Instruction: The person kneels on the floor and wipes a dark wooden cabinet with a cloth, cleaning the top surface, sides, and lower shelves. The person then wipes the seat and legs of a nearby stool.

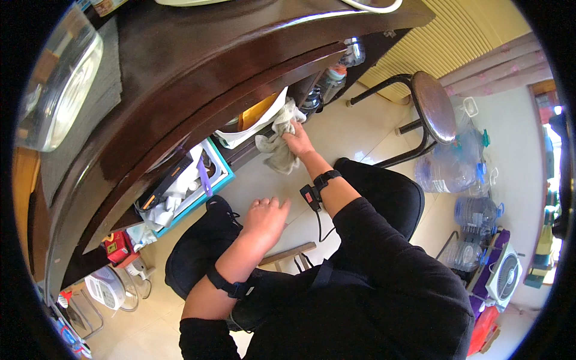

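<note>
My right hand [298, 138] grips a crumpled grey-white cloth [275, 145] beside the open shelf under a dark wooden table [180, 54]. The cloth hangs over the shelf's edge, against a white container [238, 136] with a yellow-orange item in it. My left hand [266, 218] holds nothing; it hovers over the floor above my left knee, its fingers partly curled and the thumb apart. Left of the cloth, a teal-edged box [220, 168] holds papers, a purple item [204, 177] and a black object with orange marks.
Plastic bottles [333, 81] stand at the shelf's far end. A round stool [433, 108] is at the upper right, with large water bottles [450, 168] and a white fan [505, 274] along the wall. A red box [118, 247] and a white appliance [105, 288] are at the lower left.
</note>
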Available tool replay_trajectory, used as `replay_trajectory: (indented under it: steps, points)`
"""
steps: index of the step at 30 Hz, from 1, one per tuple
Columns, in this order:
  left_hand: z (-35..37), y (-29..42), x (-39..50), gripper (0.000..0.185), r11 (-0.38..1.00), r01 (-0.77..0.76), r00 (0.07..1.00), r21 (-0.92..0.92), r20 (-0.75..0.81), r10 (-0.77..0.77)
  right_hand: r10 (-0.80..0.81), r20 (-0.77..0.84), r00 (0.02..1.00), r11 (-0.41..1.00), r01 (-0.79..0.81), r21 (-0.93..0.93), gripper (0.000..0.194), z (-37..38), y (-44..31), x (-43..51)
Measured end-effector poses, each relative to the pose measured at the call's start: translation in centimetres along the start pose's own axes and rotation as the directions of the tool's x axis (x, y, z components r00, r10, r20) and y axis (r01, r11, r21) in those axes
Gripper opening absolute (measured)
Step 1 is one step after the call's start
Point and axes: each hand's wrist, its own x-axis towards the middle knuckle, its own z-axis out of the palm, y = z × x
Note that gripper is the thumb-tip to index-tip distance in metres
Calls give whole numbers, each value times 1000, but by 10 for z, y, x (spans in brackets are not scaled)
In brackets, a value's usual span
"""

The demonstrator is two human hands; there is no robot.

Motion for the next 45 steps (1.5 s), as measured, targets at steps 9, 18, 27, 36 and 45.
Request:
replay_trajectory:
  steps: [9,18,27,36,45]
  points:
    - [0,0,5,51,999,51,997,2,54,-51,-29,18,999,786,12,618,42,-78,-90,-21]
    - [5,1,3,49,999,44,996,16,72,-45,-446,-245,861,820,502,274,56,-92,-102,-33]
    - [2,-8,-7,49,992,120,987,-46,116,-114,-66,32,997,940,73,-333,61,1,-9,-23]
    - [3,-3,-7,28,999,35,998,-8,58,-34,-141,281,949,849,262,-459,54,75,-58,-94]
    - [9,-3,-10,36,996,84,996,-29,13,-84,-210,420,883,676,441,-590,54,35,-51,-79]
